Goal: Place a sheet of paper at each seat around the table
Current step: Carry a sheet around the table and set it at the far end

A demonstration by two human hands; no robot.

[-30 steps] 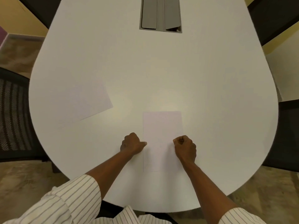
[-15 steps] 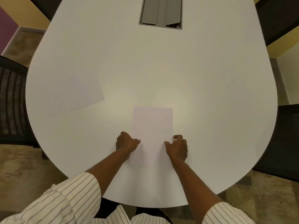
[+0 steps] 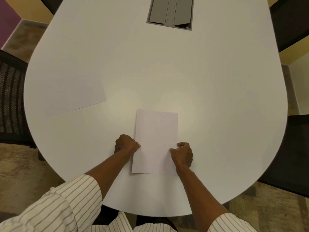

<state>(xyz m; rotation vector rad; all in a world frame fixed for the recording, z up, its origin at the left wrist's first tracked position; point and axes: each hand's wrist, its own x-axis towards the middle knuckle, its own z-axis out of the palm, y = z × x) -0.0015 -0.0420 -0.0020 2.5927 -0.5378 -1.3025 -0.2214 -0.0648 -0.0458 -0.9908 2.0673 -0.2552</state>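
A white sheet of paper (image 3: pixel 156 141) lies flat in front of me on the white table (image 3: pixel 167 72), near its front edge. My left hand (image 3: pixel 126 144) pinches the sheet's left edge with its fingers curled. At the right edge my right hand (image 3: pixel 183 154) holds the same sheet between thumb and fingers. A second white sheet (image 3: pixel 78 96) lies at an angle on the table's left side, by the left chair, with no hand on it.
A black mesh chair (image 3: pixel 10 99) stands at the table's left edge. A dark chair (image 3: pixel 291 154) stands at the right, another dark chair (image 3: pixel 291 22) at the far right. A grey cable box (image 3: pixel 170 12) is set into the table's middle at the back.
The sheet sits slightly further left and is tilted a little. My right hand has loosened from a tight fist into a pinch on the right edge. The view has shifted a bit.
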